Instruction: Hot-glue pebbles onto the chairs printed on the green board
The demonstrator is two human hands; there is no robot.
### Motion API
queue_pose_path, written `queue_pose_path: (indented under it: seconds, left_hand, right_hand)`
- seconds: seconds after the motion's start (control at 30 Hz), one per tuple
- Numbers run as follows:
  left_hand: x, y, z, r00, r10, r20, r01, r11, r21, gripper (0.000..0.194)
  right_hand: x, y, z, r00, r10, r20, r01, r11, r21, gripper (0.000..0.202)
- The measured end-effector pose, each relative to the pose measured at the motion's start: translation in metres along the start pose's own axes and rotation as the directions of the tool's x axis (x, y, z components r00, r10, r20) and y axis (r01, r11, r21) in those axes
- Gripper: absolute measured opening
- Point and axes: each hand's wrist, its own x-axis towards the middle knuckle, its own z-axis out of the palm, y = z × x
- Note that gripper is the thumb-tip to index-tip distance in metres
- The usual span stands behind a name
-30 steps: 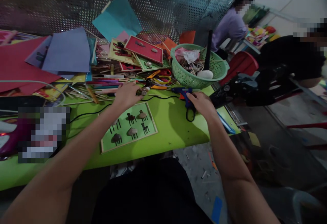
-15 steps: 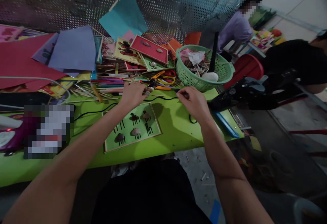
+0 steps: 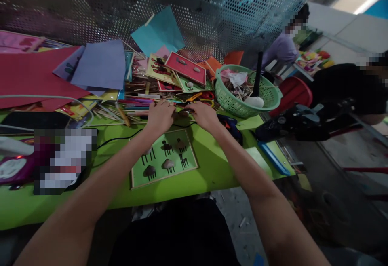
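Note:
Over the pens and sticks, my left hand (image 3: 160, 116) is closed with its fingers curled down; what it grips is hidden under it. My right hand (image 3: 203, 114) is close by, fingertips pinched together and pointing at the left hand. A small pale pebble-like piece (image 3: 184, 112) shows between the hands, and I cannot make out which fingers touch it. Below them lies a green framed board (image 3: 157, 179) with shells or stones and drawn black legs, like little chairs and tables. Beside my right wrist is a dark blue tool with orange parts (image 3: 232, 127), perhaps a glue gun.
A green basket (image 3: 222, 98) of scraps stands at the back right, near scissors (image 3: 196, 96). Picture boards (image 3: 188, 68) and coloured paper (image 3: 100, 64) pile up behind. A black cable (image 3: 121, 138) crosses the green table (image 3: 212, 165). Two other people are at the right.
My right hand has moved left, close to my left hand. The dark blue tool now shows beside my right wrist. The view has shifted, so the table items appear farther right and lower.

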Motion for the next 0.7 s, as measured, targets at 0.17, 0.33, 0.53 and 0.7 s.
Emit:
queue_pose_path:
  seconds: [0.17,0.33,0.53,0.7]
  left_hand:
    - [-0.008,-0.008,-0.014,1.0,-0.025,0.006,0.025,0.997,-0.074,0.033]
    - [-0.018,-0.013,-0.033,0.998,-0.057,0.026,0.06,0.982,-0.178,0.035]
    - [-0.023,-0.021,-0.024,0.999,-0.052,0.002,0.049,0.924,-0.378,0.034]
    - [-0.025,-0.019,-0.014,1.0,-0.018,0.022,0.028,0.702,-0.711,0.034]
  right_hand:
    - [0.009,-0.002,0.014,1.0,-0.003,0.015,0.004,0.999,-0.048,0.034]
    - [0.007,-0.005,0.018,0.999,0.034,-0.022,-0.035,0.998,-0.052,0.021]
    - [0.011,0.003,0.021,0.993,0.065,-0.099,-0.05,0.988,0.146,0.019]
    - [0.002,0.003,0.014,0.989,0.132,-0.066,-0.023,0.581,0.814,0.013]
